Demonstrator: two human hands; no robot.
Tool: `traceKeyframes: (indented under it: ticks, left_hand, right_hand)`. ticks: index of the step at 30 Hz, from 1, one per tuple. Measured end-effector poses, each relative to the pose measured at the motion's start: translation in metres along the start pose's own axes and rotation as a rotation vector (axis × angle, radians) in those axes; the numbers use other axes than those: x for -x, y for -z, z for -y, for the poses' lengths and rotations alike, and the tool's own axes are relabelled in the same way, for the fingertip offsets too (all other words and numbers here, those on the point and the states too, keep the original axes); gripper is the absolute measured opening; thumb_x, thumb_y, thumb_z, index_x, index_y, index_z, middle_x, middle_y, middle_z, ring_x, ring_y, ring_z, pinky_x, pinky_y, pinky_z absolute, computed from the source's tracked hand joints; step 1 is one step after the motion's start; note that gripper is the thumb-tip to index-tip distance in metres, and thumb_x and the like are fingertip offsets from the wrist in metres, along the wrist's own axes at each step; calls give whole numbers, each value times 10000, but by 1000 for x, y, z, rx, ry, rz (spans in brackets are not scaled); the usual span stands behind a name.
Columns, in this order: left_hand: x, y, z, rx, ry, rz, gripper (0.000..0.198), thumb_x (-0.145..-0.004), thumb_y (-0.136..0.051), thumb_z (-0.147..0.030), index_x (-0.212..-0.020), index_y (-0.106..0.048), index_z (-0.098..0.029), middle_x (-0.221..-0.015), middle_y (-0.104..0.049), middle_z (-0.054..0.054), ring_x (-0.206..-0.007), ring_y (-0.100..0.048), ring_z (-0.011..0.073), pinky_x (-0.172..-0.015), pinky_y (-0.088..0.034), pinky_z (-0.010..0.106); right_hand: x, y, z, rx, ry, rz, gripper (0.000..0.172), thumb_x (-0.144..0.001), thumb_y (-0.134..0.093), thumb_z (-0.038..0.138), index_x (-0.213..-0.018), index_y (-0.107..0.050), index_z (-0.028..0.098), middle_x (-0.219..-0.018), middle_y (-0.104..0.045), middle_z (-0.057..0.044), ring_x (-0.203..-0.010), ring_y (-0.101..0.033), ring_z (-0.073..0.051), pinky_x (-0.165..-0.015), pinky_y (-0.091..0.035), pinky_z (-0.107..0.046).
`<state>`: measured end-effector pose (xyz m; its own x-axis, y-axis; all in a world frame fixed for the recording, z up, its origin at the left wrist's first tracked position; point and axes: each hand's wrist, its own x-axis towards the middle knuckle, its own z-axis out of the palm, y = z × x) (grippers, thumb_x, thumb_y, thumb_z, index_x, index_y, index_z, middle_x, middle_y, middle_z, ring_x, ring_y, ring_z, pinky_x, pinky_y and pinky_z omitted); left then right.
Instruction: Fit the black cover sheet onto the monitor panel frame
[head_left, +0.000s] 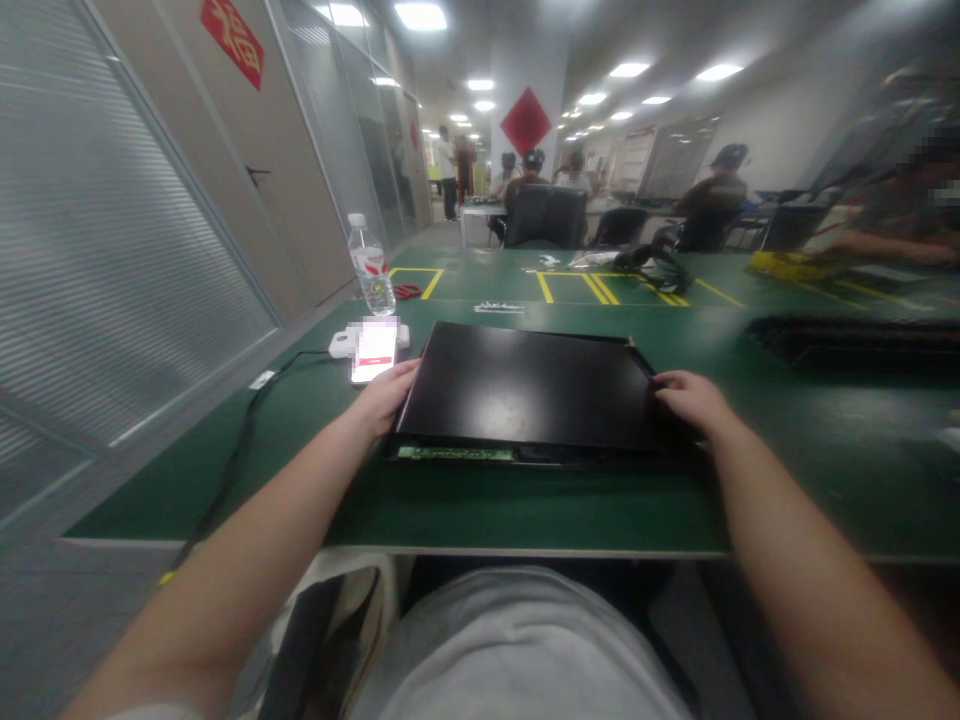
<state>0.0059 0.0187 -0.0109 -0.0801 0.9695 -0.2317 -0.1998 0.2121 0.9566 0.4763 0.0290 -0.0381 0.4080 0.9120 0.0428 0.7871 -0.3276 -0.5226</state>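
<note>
A glossy black rectangular panel [525, 385] lies slightly askew over a shallow black case [600, 455] on the green table. Along the case's front runs a green strip [454, 453] with markings too blurred to read. My left hand [386, 400] is closed on the panel's left edge, its fingertips partly hidden. At the right edge, my right hand [690, 400] has its thumb and fingers pinched around the side near the case's rim. The inside of the case is mostly covered.
Left of the panel lie a lit phone [375, 350] and a white power strip [341, 345] with a black cable. A water bottle [371, 265] stands behind them, beside red-handled scissors [407, 292]. A black tray [847, 340] sits on the right. Other people sit farther off.
</note>
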Motion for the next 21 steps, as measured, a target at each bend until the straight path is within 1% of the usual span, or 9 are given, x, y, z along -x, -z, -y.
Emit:
traceKeyframes:
  ticks: [3, 7, 16, 21]
  left_hand:
    - [-1, 1, 2, -49, -65, -54, 362, -746, -884, -248, -1074, -785, -134, -706, -776, 56, -562, -711, 175, -522, -564, 249]
    - [-4, 5, 5, -119, -110, -91, 324, -647, -907, -226, -948, -822, -143, -669, -768, 52, -544, -687, 171, -531, -558, 258]
    - [-5, 9, 5, -292, -122, -100, 322, -569, -833, -206, -887, -838, -158, -683, -773, 61, -547, -668, 195, -551, -550, 310]
    - [-4, 9, 4, -305, -155, -109, 287, -545, -784, -202, -826, -832, -174, -689, -773, 59, -605, -682, 217, -595, -556, 333]
  right_hand:
    - [-1, 0, -1, -8, 6, -2, 323, -802, -675, 169, -1108, -776, 194, -826, -712, -50, -762, -653, -211, -696, -479, -305]
    - [-1, 0, -3, -17, 6, -13, 308, -793, -686, 166, -1086, -776, 200, -837, -709, -53, -756, -647, -214, -685, -477, -314]
    - [0, 0, -2, -19, 17, -19, 299, -787, -703, 172, -1074, -778, 210, -827, -698, -39, -744, -642, -209, -708, -483, -318]
    - [2, 1, 0, -11, 10, -19, 298, -794, -699, 183, -1080, -782, 210, -833, -703, -45, -742, -641, -210, -693, -479, -317]
